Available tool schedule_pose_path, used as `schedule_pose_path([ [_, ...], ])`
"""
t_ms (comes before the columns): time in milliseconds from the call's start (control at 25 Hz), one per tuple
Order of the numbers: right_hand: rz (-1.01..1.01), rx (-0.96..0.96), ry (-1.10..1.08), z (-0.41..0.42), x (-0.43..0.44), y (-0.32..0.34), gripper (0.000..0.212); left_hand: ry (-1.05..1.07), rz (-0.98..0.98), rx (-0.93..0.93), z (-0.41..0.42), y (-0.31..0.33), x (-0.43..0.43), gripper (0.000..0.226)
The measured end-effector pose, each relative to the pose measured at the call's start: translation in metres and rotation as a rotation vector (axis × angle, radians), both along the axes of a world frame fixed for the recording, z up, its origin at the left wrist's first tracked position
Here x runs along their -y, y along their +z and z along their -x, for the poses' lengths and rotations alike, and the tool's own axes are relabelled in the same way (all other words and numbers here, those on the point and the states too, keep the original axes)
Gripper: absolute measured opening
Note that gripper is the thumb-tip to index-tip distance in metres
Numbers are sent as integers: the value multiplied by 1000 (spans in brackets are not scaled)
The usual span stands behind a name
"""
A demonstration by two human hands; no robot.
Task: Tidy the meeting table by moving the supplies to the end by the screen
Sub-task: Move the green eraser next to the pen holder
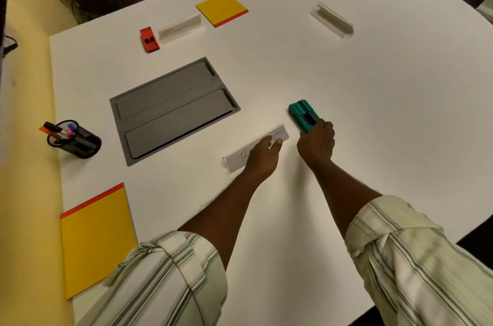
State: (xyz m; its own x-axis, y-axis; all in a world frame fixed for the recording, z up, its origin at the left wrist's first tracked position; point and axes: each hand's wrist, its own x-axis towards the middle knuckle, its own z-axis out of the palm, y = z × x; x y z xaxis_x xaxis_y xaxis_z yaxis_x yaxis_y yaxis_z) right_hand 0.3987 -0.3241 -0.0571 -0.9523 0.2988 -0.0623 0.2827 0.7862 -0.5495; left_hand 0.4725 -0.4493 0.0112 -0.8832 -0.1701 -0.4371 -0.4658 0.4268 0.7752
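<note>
My left hand lies over a clear name-card holder near the table's middle, its fingers curled round the holder's top edge. My right hand grips the near end of a teal eraser block that rests on the white table. Further off lie an orange eraser block, a second clear holder, a yellow notepad and a third clear holder. A larger yellow pad lies at the near left, hanging over the table's edge.
A grey cable hatch is set flush into the table's middle left. A black mesh cup of markers stands at the left edge. Dark chairs and a plant are beyond the far edge.
</note>
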Motion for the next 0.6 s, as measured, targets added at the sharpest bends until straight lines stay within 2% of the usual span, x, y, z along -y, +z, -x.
schedule_pose_path([
  [200,-69,39,55,35,-16,-12,66,-130,-49,26,17,-16,-11,57],
  [440,-70,195,89,52,-20,-30,86,-177,-69,58,24,-30,-13,60],
  [600,-135,194,95,54,-18,-39,76,-159,-48,69,25,-37,-9,60],
])
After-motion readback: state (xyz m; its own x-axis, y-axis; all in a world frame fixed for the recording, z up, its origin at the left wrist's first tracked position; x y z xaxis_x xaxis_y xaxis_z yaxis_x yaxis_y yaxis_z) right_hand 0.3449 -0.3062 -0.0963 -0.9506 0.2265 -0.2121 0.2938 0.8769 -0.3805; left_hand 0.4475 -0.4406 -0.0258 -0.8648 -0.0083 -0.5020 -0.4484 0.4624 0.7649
